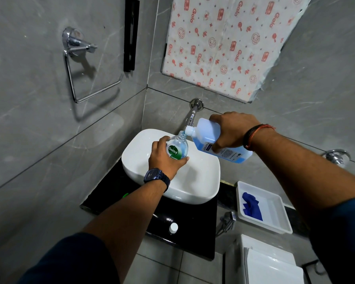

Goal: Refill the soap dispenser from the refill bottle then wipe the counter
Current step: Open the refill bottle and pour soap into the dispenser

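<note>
Right hand [233, 131] tips blue-filled refill bottle [215, 141] into left hand's [164, 158] gripped, seemingly part-full dispenser [177, 148].

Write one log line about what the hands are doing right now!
step: pouring | left hand: holds soap dispenser over sink | right hand: tilts refill bottle | counter: unwiped

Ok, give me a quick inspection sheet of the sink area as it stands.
Surface: black counter under white basin; no spill visible.
Job's things: Dettol dispenser open, held over basin; refill bottle tilted, spout at dispenser mouth; white cap on counter; blue cloth in white tray.
Clutter: nothing seen.
Grippers: left hand grips dispenser; right hand grips refill bottle.
Cables: nothing seen.
Surroundings: wall tap, towel ring, grey tiled walls.
</note>
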Tool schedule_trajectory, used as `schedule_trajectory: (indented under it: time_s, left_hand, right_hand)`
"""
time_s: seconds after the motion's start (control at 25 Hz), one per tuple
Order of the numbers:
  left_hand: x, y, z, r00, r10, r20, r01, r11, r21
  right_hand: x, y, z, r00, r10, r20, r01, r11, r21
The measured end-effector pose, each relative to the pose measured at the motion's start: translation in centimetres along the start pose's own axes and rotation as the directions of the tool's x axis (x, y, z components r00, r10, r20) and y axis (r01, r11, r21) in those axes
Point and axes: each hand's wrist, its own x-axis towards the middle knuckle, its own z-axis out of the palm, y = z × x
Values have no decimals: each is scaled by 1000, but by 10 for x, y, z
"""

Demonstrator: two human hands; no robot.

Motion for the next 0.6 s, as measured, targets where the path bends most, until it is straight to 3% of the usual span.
schedule_trajectory:
  time_s: [0.6]
  left_hand:
    - [0, -1, 1, 1000, -3, 2, 3, 1000, 10]
  right_hand:
    - [2, 1, 3, 1000, -4, 2, 4, 1000, 0]
